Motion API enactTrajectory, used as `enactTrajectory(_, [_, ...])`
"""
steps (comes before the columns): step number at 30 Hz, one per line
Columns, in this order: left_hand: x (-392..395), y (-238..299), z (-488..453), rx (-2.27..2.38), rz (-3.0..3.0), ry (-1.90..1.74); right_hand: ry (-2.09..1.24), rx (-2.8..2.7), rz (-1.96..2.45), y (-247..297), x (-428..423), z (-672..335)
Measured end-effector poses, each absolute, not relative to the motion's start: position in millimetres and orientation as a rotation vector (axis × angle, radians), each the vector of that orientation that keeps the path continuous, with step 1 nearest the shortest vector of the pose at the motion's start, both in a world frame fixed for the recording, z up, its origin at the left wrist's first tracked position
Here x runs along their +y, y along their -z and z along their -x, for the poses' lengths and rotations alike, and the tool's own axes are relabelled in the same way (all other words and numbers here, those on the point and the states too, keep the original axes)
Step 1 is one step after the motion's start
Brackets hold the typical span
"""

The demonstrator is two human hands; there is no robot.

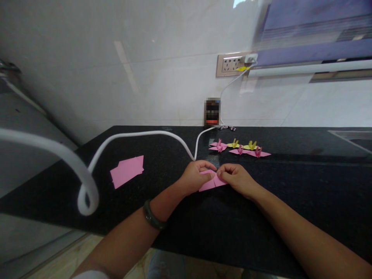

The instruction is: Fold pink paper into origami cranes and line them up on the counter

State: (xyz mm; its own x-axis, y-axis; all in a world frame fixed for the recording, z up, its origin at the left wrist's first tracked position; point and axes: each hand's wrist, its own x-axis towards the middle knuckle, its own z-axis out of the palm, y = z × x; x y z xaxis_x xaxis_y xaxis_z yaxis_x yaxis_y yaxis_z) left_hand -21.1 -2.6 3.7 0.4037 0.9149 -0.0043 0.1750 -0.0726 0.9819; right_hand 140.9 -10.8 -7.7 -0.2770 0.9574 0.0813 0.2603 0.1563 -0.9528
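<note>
A pink sheet of origami paper lies on the black countertop, with a crease line running through it. My left hand grips its left part, the thumb pressed on top and the fingers curved around the far edge. At the right corner, my right hand pinches the paper between thumb and forefinger. The two hands' fingertips are close together near the upper edge. Beyond them stand several folded paper cranes, among them a pink crane and a yellow crane.
More pink paper lies to the left. A white cable loops across the countertop and close before the camera. A blurred upright phone-like object leans at the wall below a socket. A sink edge shows far right.
</note>
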Motion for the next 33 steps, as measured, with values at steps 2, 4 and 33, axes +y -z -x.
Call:
enactTrajectory(2, [-0.4,-4.0,23.0,1.039,-1.534,-0.845,-1.134,-1.675,1.215,8.8,-9.1,-142.3])
enactTrajectory(4, [2.4,-4.0,25.0,1.068,-1.526,-0.869,-1.094,-1.686,1.246,9.6,-7.2,-144.1])
enactTrajectory(33, [3.3,-0.8,25.0,1.008,-1.414,-0.932,-1.013,-1.852,1.176,6.3,-10.4,-141.1])
